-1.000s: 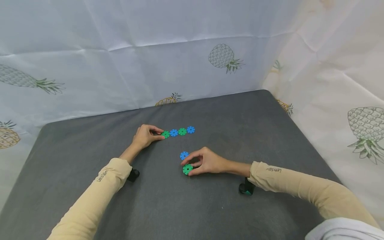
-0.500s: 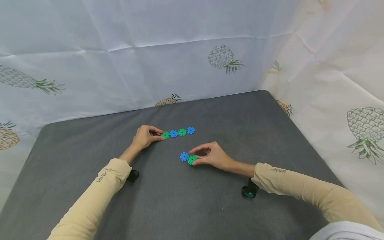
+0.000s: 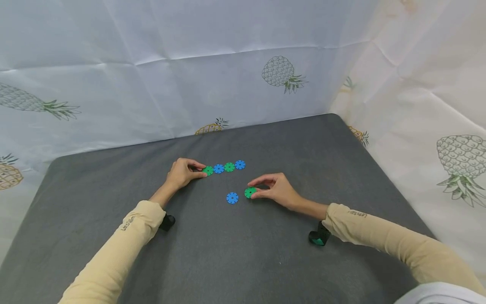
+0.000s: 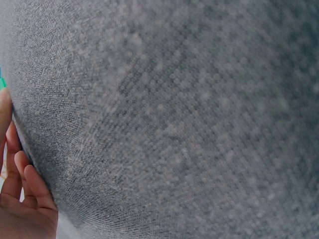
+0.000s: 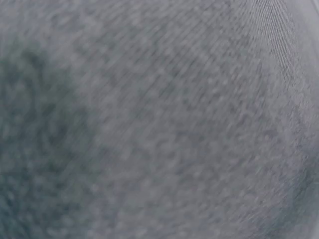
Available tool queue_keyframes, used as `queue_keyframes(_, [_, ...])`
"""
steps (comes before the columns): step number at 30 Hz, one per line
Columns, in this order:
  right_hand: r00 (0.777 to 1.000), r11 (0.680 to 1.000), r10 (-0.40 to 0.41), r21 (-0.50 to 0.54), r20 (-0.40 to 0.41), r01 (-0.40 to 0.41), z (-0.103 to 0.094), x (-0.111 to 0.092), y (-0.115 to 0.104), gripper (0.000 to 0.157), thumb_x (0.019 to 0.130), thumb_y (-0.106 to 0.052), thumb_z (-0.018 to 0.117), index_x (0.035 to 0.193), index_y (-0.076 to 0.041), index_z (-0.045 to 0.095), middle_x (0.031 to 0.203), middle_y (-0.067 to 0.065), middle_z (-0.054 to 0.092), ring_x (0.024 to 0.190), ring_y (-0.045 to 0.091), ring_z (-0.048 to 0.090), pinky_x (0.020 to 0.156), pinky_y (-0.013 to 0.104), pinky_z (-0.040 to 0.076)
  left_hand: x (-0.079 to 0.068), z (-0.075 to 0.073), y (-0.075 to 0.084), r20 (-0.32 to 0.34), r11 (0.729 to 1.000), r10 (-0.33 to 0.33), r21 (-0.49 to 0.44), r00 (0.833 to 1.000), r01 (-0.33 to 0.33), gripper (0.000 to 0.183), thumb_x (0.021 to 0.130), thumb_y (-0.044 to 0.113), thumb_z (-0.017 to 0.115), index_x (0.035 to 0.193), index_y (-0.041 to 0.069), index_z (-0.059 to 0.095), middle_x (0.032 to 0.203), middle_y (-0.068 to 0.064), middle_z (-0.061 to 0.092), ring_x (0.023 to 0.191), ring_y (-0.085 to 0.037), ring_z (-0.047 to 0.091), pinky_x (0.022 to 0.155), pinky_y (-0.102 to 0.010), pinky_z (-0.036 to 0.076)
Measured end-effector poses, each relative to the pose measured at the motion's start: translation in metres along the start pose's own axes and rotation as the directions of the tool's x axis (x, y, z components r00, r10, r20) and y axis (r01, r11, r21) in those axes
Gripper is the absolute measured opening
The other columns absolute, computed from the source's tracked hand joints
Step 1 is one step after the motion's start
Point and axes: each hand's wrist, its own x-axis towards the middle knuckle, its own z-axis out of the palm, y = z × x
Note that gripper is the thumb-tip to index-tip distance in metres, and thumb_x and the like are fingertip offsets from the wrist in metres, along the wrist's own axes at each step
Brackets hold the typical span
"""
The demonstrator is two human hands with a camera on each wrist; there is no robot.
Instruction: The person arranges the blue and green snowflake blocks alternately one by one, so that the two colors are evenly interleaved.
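Observation:
In the head view, my left hand (image 3: 182,172) holds the leftmost green notched disc (image 3: 208,171) between thumb and fingers. That disc ends a row with a blue disc (image 3: 218,169), another green disc (image 3: 229,167) and a blue disc (image 3: 240,164); whether they interlock or only touch, I cannot tell. Closer to me and right of the row's middle, my right hand (image 3: 280,191) pinches a separate green disc (image 3: 249,193) by its right side. A loose blue disc (image 3: 232,198) lies just left of it. The left wrist view catches only fingers and a green sliver (image 4: 2,83); the right wrist view shows cloth.
Grey cloth covers the table (image 3: 212,253), which has rounded far corners. White pineapple-print curtains (image 3: 152,93) hang behind and to the right. A black wrist-worn device (image 3: 319,237) sits under the right forearm, and a similar one (image 3: 167,222) under the left.
My right hand has carried the green disc away from me and to the right, past the loose blue disc. The left hand and the row have stayed in place.

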Motion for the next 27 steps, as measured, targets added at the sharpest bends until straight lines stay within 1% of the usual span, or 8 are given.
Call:
queue_keyframes(6, [0.998,1.000,0.012,0.020,-0.068,-0.010,-0.007,-0.001,0.004,0.029,0.075,0.001,0.079,0.103,0.005,0.071,0.104,0.019,0.069,0.101,0.023,0.066,0.089,0.035,0.050,-0.001,-0.001,0.001,-0.014,1.000,0.020,-0.017,1.000,-0.020,0.023,0.079,0.019,0.081,0.099,0.007,0.077,0.085,-0.007,0.071,0.061,-0.016,0.054,0.054,-0.029,0.041])
queue_keyframes(12, [0.993,1.000,0.005,0.012,-0.119,-0.004,-0.015,0.000,0.005,0.030,0.074,0.000,0.080,0.103,0.005,0.071,0.104,0.018,0.070,0.102,0.022,0.066,0.089,0.034,0.050,0.001,0.000,0.000,0.004,1.000,-0.004,0.002,1.000,0.004,0.026,0.080,0.020,0.080,0.102,0.007,0.076,0.089,-0.009,0.071,0.062,-0.016,0.053,0.054,-0.029,0.039])
queue_keyframes(19, [0.986,1.000,-0.010,-0.015,-0.166,0.008,-0.026,0.002,0.009,0.030,0.075,0.003,0.078,0.103,0.009,0.069,0.104,0.022,0.069,0.103,0.020,0.066,0.089,0.032,0.049,0.001,0.001,-0.001,0.003,1.000,-0.006,0.003,1.000,0.006,0.026,0.080,0.020,0.080,0.103,0.007,0.076,0.090,-0.009,0.071,0.061,-0.016,0.052,0.054,-0.030,0.039])
queue_keyframes(22, [0.981,1.000,-0.012,-0.025,-0.193,0.007,-0.030,0.005,0.011,0.030,0.076,0.004,0.077,0.104,0.009,0.068,0.104,0.020,0.069,0.102,0.019,0.066,0.089,0.031,0.049,0.000,0.001,-0.001,0.002,1.000,-0.004,0.000,1.000,0.004,0.026,0.080,0.020,0.080,0.102,0.007,0.076,0.089,-0.009,0.071,0.061,-0.015,0.053,0.053,-0.029,0.039])
queue_keyframes(27, [0.971,0.999,-0.032,-0.007,-0.239,0.031,-0.035,0.015,0.013,0.031,0.076,0.006,0.076,0.106,0.010,0.067,0.104,0.017,0.070,0.101,0.020,0.066,0.090,0.032,0.049,-0.001,0.001,0.000,0.000,1.000,0.003,-0.002,1.000,-0.003,0.026,0.080,0.020,0.080,0.102,0.006,0.076,0.089,-0.009,0.071,0.060,-0.015,0.052,0.053,-0.029,0.039])
